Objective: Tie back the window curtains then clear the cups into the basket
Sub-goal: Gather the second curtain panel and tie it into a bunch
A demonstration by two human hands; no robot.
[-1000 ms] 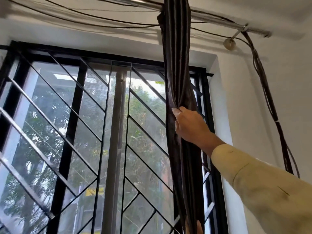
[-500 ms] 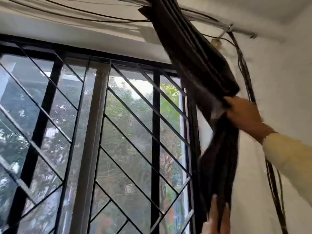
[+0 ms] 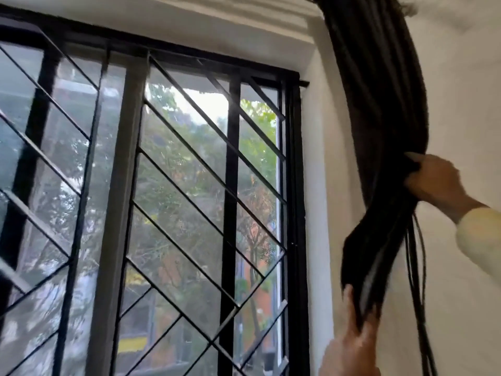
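A dark brown curtain (image 3: 379, 109) hangs bunched into a narrow rope against the white wall to the right of the window. My right hand (image 3: 439, 183), in a cream sleeve, grips the bunch at mid height and holds it against the wall. My left hand (image 3: 352, 337) is at the bottom edge of the view, closed around the curtain's lower part. No cups or basket are in view.
A window (image 3: 189, 199) with black frame and diagonal metal bars fills the left and middle, with trees outside. A bundle of thin dark cables (image 3: 418, 280) runs down the white wall (image 3: 461, 104) just behind the curtain.
Both hands have carried the bunched curtain rightward, off the window glass and onto the wall beside the frame. The view has swung right and down, so the curtain rod is out of sight.
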